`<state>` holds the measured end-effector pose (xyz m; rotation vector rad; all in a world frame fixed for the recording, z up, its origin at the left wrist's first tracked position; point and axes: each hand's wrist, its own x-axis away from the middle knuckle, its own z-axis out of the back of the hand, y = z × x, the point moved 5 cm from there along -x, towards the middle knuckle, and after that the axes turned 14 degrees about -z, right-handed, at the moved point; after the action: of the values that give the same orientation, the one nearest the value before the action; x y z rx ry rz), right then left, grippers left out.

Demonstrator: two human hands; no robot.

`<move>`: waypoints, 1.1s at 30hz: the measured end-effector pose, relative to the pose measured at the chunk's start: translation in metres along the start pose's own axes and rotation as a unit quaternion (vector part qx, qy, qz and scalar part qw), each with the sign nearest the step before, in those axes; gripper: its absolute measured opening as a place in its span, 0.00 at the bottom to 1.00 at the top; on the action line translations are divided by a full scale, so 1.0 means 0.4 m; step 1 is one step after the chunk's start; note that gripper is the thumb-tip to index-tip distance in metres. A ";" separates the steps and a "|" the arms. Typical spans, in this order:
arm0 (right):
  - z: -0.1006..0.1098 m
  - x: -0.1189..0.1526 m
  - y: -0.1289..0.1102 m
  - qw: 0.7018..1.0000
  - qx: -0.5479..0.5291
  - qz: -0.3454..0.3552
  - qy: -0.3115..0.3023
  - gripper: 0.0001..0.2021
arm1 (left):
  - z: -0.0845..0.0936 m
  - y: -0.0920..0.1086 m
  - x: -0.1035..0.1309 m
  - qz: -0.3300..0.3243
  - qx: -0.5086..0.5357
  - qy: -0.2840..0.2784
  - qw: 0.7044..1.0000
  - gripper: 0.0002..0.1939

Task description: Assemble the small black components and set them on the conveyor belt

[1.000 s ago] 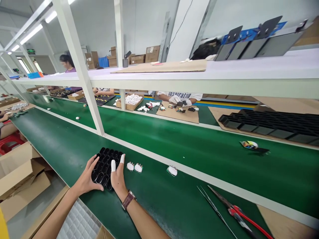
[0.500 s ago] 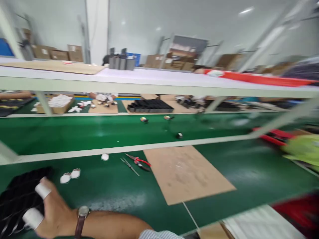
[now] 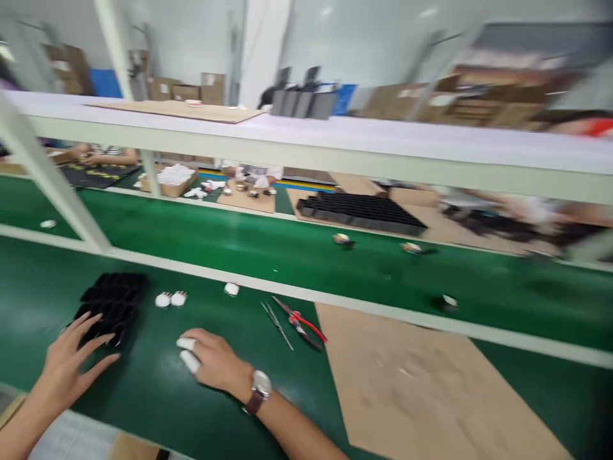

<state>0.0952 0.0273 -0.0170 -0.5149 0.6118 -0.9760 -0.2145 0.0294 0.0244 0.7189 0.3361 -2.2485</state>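
Note:
My left hand (image 3: pixel 76 361) has its fingers spread at the near edge of a black grid tray (image 3: pixel 115 297). The fingertips reach over the tray; contact is hard to tell. My right hand (image 3: pixel 218 364), with a watch (image 3: pixel 261 383) on its wrist, is low over the green table, its fingers stretched out and holding nothing I can see. White covers wrap two of its fingertips. Beyond it lie two small round white parts (image 3: pixel 163 299), side by side, and a single white piece (image 3: pixel 232 289). Tweezers (image 3: pixel 278 326) and red-handled pliers (image 3: pixel 301 324) lie to its right.
A brown board (image 3: pixel 407 383) covers the table at right. A white rail (image 3: pixel 205 276) separates the table from a green belt (image 3: pixel 239 230) bearing several small parts. A shelf (image 3: pixel 306 144) crosses above on slanted posts. Co-workers' hands (image 3: pixel 253 182) are at the far side.
The view has swung left, so the table's contents sit further right. My right hand has moved off the black tray to its right, and my left hand has come into view at the tray.

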 end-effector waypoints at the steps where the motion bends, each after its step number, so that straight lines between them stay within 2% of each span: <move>1: 0.009 0.015 0.029 1.000 -0.018 -0.010 0.000 0.16 | -0.004 -0.005 0.013 0.003 -0.014 -0.009 1.000 0.10; 5: 0.017 0.054 0.102 0.995 -0.095 -0.023 0.000 0.16 | -0.037 0.000 0.041 0.029 -0.048 -0.055 0.997 0.11; 9: 0.005 0.071 0.108 0.995 -0.103 -0.006 0.013 0.17 | -0.038 0.035 0.035 0.046 -0.056 -0.101 0.992 0.11; 13: 0.005 0.073 0.100 0.995 -0.093 0.004 0.031 0.17 | -0.003 0.090 -0.032 0.057 -0.024 -0.096 0.993 0.08; 15: 0.007 0.073 0.098 0.996 -0.088 0.005 0.033 0.17 | -0.003 0.133 -0.084 0.063 0.029 -0.086 0.994 0.07; 17: 0.009 0.073 0.099 0.996 -0.084 0.005 0.032 0.17 | -0.028 0.182 -0.131 0.069 0.102 -0.083 0.989 0.06; 19: 0.016 0.073 0.108 0.996 -0.081 -0.006 0.044 0.17 | -0.075 0.229 -0.163 0.063 0.171 -0.099 0.978 0.04; 21: 0.032 0.069 0.126 0.995 -0.071 -0.026 0.071 0.18 | -0.127 0.262 -0.174 0.061 0.216 -0.113 0.968 0.01; 22: 0.041 0.064 0.136 0.994 -0.064 -0.037 0.086 0.18 | -0.152 0.271 -0.173 0.066 0.230 -0.113 0.964 0.04; 25: 0.061 0.025 0.154 0.992 -0.033 -0.061 0.108 0.19 | -0.210 0.274 -0.156 0.095 0.250 -0.085 0.960 0.20; 27: 0.059 -0.024 0.150 0.991 -0.014 -0.074 0.106 0.21 | -0.235 0.271 -0.145 0.103 0.248 -0.067 0.961 0.27; 33: 0.002 -0.197 0.099 0.994 0.056 -0.086 0.045 0.27 | -0.264 0.272 -0.125 0.091 0.243 -0.072 0.963 0.30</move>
<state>0.0863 0.1147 -0.0230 -0.4302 0.5960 -1.1963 -0.0658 0.0291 -0.0342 0.7895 -0.3539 -2.2050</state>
